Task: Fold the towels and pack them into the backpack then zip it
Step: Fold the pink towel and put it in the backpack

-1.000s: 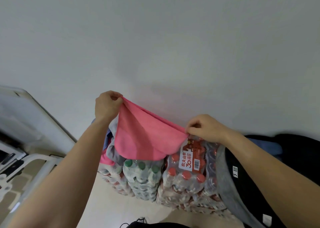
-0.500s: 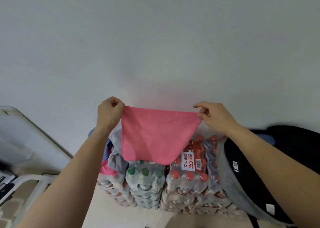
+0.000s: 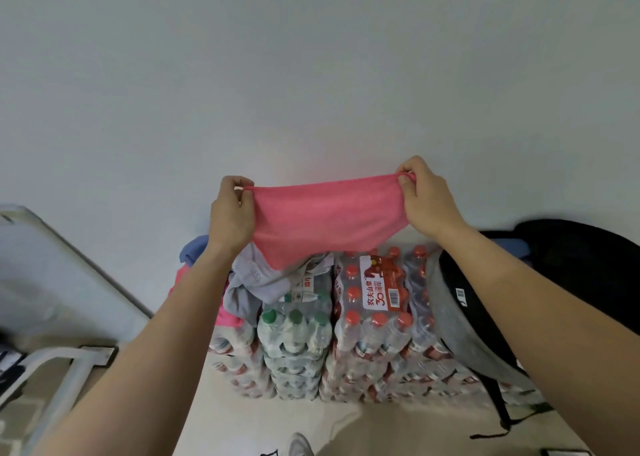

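pinching the pink towel (image 3: 325, 223), light and limp, at nine and three o'clock corners, left hand (image 3: 230, 215) and right hand (image 3: 424, 201) grip where it handles best.

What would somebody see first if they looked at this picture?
The bright pink towel jumps out first. It is stretched in the air in front of the white wall, with the left hand and the right hand each pinching a top corner. Below it are stacked packs of water bottles, with a black and grey backpack lying on them at the right.
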### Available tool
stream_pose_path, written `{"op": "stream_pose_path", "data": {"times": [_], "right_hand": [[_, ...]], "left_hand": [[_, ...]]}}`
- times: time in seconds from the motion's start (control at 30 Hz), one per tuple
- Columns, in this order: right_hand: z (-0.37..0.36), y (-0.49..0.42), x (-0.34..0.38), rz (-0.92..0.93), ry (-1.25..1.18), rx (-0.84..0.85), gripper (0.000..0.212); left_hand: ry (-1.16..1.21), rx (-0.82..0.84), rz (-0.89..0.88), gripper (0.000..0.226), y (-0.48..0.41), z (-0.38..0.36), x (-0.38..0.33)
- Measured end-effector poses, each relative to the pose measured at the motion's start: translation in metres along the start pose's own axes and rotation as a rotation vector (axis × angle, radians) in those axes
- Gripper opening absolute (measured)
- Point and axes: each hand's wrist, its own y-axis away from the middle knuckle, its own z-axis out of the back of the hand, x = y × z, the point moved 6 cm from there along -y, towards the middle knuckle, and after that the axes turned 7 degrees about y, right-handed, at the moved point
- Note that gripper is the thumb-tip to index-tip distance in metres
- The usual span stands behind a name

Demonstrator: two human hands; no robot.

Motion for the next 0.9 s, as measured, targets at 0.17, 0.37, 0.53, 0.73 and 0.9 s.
{"op": "stream_pose_path", "data": {"times": [0.17,0.37,0.53,0.73,0.9], "right_hand": [[0.008,0.022,-0.011,0.014,-0.037,-0.004,0.015],[-0.011,0.017,-0.044,-0.036,0.130,0.065,0.017],[-0.049,-0.008,-0.085,-0.121,0.291,0.101,0.019],[-0.090,-0.033,-0.115,-0.199,0.132,0.112,0.012],[-0.088,-0.016,-0.128,-0.258,-0.024,0.070,0.013]], "left_hand": [[-0.091,-0.052,-0.051,0.024,0.037,0.001,-0.003],[-0.214,-0.025,-0.014,0.025,0.029,-0.019,0.023],[-0.354,0.075,0.102,0.021,-0.004,-0.062,0.054],[-0.362,0.112,0.158,0.027,-0.043,-0.095,0.082],[-0.143,0.081,0.203,0.022,-0.034,-0.091,0.087]]}}
